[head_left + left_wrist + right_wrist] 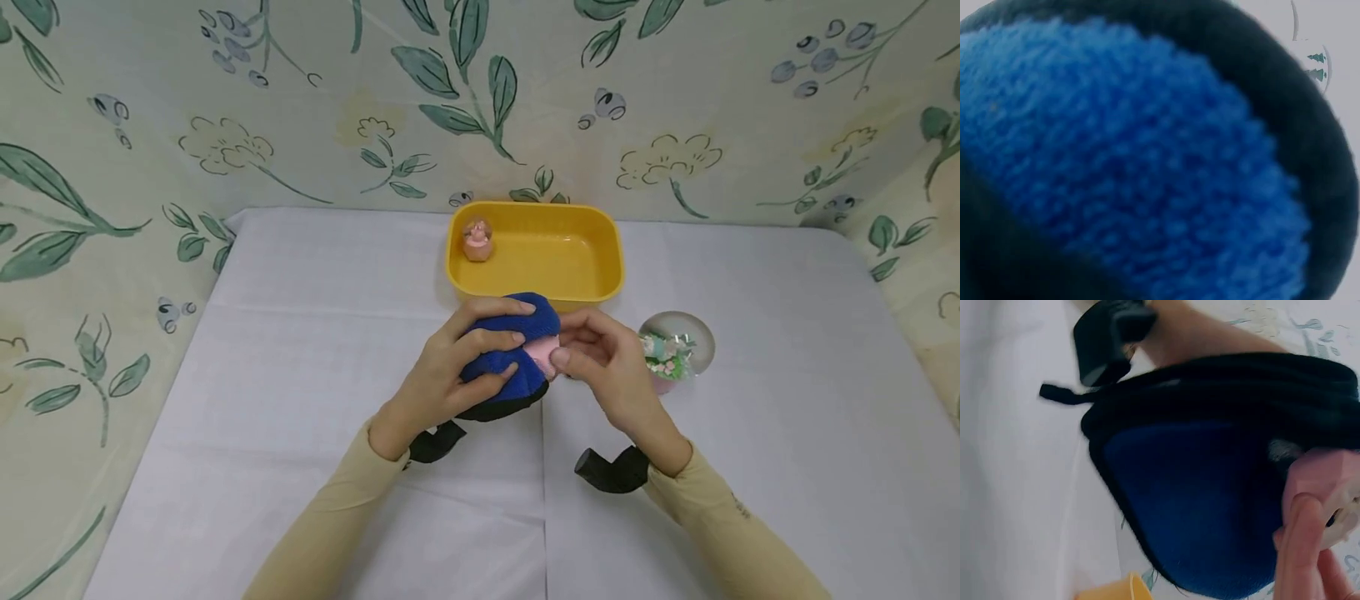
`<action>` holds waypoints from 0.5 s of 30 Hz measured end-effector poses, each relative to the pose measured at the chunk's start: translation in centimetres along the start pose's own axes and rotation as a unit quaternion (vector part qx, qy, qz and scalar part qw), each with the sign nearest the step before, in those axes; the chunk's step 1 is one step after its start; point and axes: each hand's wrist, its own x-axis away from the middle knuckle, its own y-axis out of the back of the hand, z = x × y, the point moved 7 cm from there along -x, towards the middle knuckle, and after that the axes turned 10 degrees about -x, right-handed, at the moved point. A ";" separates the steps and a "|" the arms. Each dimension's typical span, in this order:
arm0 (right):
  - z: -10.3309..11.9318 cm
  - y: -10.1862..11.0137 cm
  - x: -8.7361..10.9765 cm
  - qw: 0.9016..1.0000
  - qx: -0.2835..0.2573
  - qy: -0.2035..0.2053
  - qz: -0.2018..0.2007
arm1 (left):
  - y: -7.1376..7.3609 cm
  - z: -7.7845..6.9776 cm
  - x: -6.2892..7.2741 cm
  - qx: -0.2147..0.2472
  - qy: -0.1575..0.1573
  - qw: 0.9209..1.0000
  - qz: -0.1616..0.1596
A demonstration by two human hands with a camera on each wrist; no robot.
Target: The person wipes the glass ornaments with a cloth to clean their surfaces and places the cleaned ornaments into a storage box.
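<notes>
My left hand (446, 358) grips a blue fuzzy cleaning pad with black edging (495, 321); its fingers spread over the top. My right hand (611, 367) pinches a small pink faceted object (542, 354) that the blue fabric partly wraps. In the right wrist view, the pink object (1319, 478) shows a pale round end beside my fingers (1304, 544), against the blue pad (1185, 494). The rest of it is hidden. Close-up blue pile (1135, 156) fills most of the left wrist view. Right of my right hand, a clear snow globe (678, 346) with a pink base is on the table.
Behind my hands, a yellow tray (536, 293) holds a small pink figurine globe (477, 240) at its left end. White cloth (315, 267) covers the table, with a floral curtain (300, 108) behind. Black wrist straps or mounts (611, 471) hang below both wrists.
</notes>
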 end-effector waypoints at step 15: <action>2.1 -1.3 0.2 0.979 0.119 0.136 0.098 | 0.8 0.3 -0.3 0.001 0.029 0.998 -0.062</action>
